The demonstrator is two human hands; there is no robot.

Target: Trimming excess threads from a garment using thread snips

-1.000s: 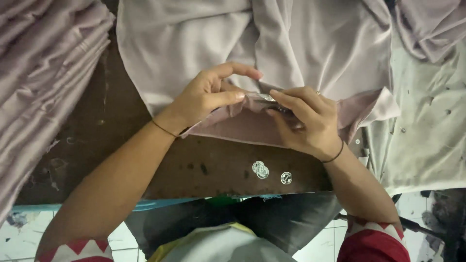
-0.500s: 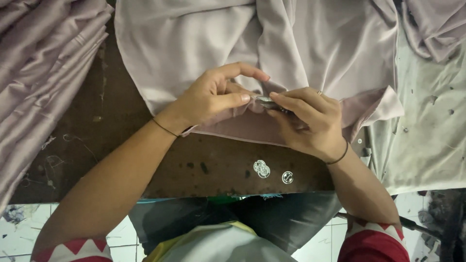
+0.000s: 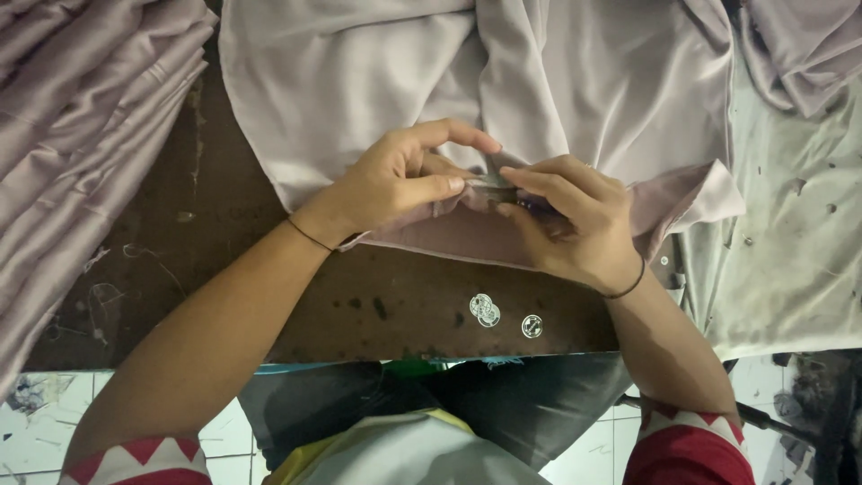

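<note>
Plainly pale lilac cloth, folded hem.

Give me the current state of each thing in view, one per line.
Left hand: pinching the folded fabric edge.
Right hand: gripping the same edge beside a small metal piece.
Pale fabric: spread flat on the table, near edge folded up.
Folded fabric stack: piled at left, untouched.
Silvery round pieces: lying loose on the dark table.

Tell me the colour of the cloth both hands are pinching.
Pale lilac-grey, plain cloth, no pattern; the head view shows it.
</note>
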